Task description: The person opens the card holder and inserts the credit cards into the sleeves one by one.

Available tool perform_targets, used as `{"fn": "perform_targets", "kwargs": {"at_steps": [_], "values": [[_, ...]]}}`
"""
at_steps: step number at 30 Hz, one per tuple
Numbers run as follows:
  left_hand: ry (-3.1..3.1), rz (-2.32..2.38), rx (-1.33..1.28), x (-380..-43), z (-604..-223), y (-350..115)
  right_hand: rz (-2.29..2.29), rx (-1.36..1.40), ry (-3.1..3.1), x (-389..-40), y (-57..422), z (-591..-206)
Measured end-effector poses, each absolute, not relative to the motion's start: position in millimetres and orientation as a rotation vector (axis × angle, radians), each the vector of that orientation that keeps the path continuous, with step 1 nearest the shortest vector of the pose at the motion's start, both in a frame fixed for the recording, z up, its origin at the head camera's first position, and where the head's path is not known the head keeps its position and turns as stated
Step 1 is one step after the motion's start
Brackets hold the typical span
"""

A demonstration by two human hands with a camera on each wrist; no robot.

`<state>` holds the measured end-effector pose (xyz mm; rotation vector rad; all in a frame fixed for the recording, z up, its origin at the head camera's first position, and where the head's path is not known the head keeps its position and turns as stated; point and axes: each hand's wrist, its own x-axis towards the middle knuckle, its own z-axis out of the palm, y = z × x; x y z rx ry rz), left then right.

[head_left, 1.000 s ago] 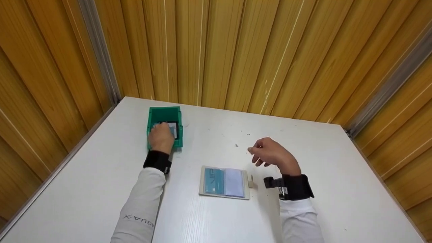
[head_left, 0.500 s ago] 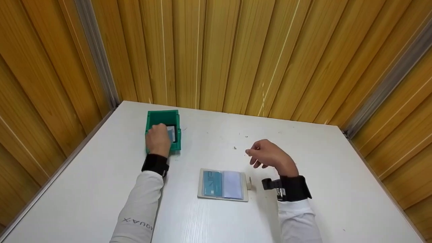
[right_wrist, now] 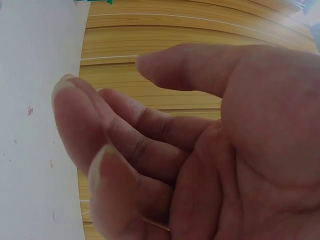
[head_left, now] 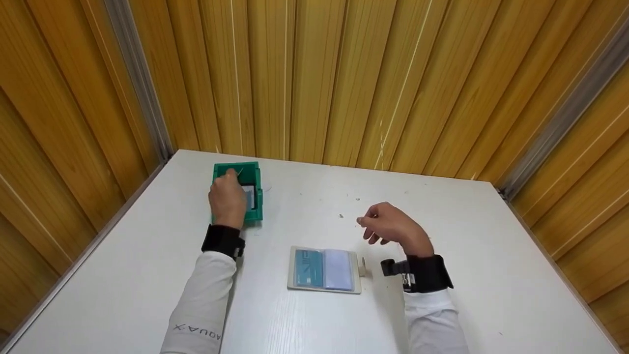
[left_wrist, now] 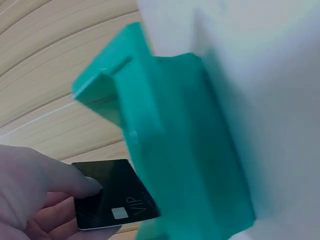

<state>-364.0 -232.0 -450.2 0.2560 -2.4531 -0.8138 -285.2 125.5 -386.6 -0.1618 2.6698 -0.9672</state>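
My left hand [head_left: 227, 199] is over the green bin [head_left: 253, 216] at the back left. In the left wrist view its thumb and fingers pinch a black card [left_wrist: 112, 190] with a pale chip square and the letters VIP, beside the bin wall [left_wrist: 185, 145]. Another pale card [head_left: 249, 195] shows inside the bin. An open card holder [head_left: 291, 268] lies on the table, a blue card [head_left: 308, 268] in its left sleeve and a whitish sleeve [head_left: 338, 269] at right. My right hand [head_left: 393, 226] hovers behind and right of the holder, fingers loosely bent, holding nothing.
The white table [head_left: 304, 324] meets wood-patterned walls [head_left: 314, 78] at the back and sides. Small dark specks [head_left: 341, 216] dot its surface between the hands. A strap with a snap [head_left: 362, 268] sticks out at the holder's right edge.
My left hand has risen slightly out of the bin, and a card edge now shows past its fingers. The right hand and the card holder stay put; the head view has shifted a little.
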Motion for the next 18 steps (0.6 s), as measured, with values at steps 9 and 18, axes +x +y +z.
{"fn": "perform_targets", "kwargs": {"at_steps": [9, 18], "values": [[-2.31, -1.343, 0.213, -345.1, -420.2, -223.0, -0.957, -0.231, 2.677, -290.8, 120.0, -390.4], [-2.526, -1.908, 0.171, -334.4, -416.5, -199.7, -0.638, -0.271, 2.792, -300.2, 99.3, -415.1]]}}
